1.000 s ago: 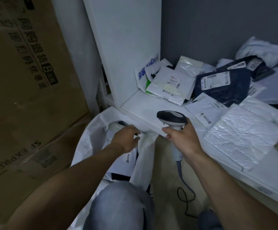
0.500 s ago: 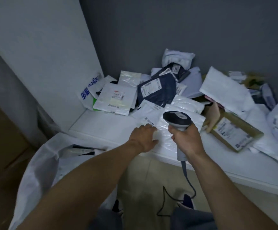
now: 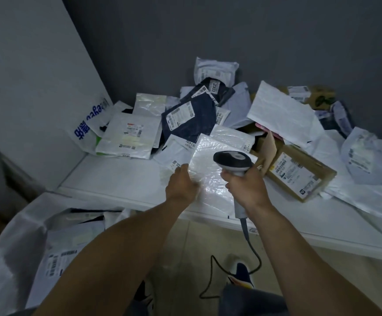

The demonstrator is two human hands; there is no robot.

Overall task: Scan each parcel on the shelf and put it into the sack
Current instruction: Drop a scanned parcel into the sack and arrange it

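Observation:
On the white shelf [image 3: 117, 176] lies a heap of parcels. At the front edge a white bubble mailer [image 3: 210, 185] lies glossy side up, no label showing. My left hand [image 3: 180, 183] grips its left edge, fingers curled round it. To its right, my right hand [image 3: 244, 185] holds a grey and black barcode scanner [image 3: 233, 161] by the handle, head above the mailer. The open white sack [image 3: 14, 247] stands at lower left below the shelf, with labelled parcels [image 3: 60, 258] inside.
A brown cardboard box [image 3: 299, 172] lies right of the scanner, and a dark blue parcel [image 3: 192, 119] lies behind the mailer. The white side panel [image 3: 37, 76] closes the shelf's left end; a grey wall backs it. The scanner cable [image 3: 251, 252] hangs to the floor by my feet.
My left hand left the sack, came up onto the shelf and took hold of the bubble mailer's edge. My view swung right from the sack to the shelf. The scanner stayed in my right hand.

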